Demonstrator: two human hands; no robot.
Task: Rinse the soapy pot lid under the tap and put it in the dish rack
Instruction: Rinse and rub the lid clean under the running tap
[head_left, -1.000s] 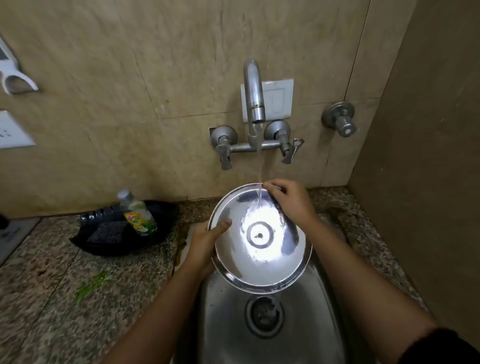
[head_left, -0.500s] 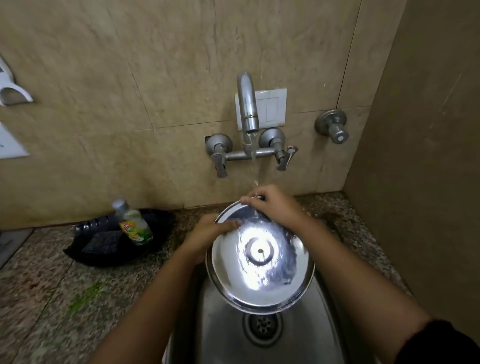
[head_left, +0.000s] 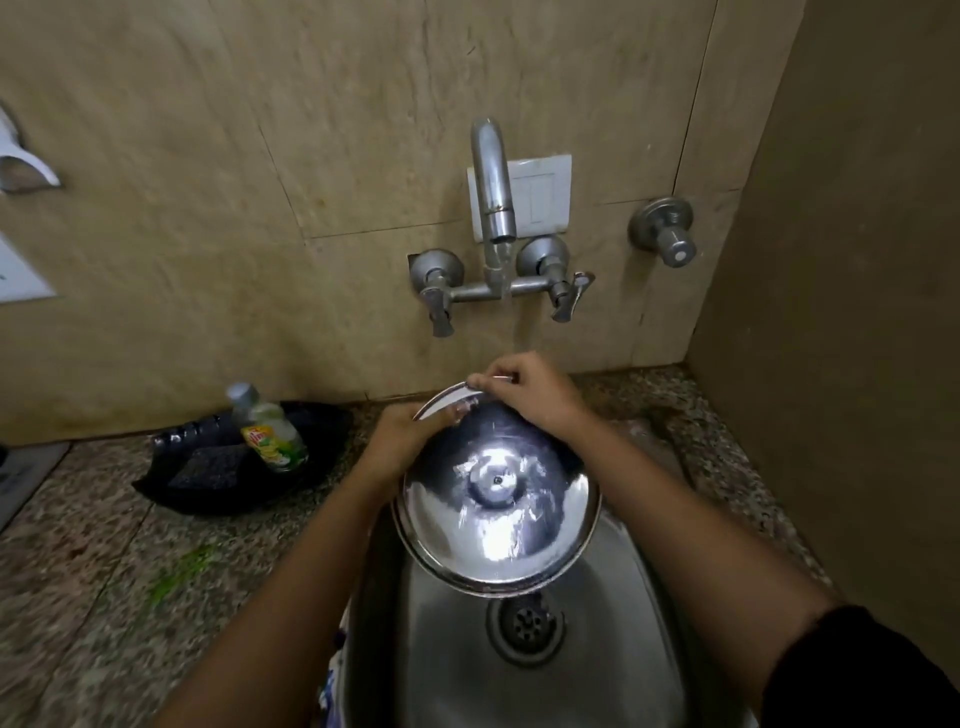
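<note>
A round shiny steel pot lid (head_left: 498, 514) is held tilted over the steel sink (head_left: 613, 649), its inner side facing me. My left hand (head_left: 402, 441) grips its upper left rim. My right hand (head_left: 530, 392) pinches the top rim, fingers curled over the edge. The wall tap (head_left: 493, 192) runs above; a thin stream of water falls onto my right hand and the lid's top. No dish rack is in view.
A black tray (head_left: 208, 493) on the granite counter at left holds a green dish-soap bottle (head_left: 270, 431) and a dark scrub pad (head_left: 210, 467). The sink drain (head_left: 525, 626) lies below the lid. A second valve (head_left: 665, 231) sticks out of the wall right of the tap. A side wall closes the right.
The lid has tipped flatter and lower toward the drain. My left hand slid up along the rim toward my right hand at the top.
</note>
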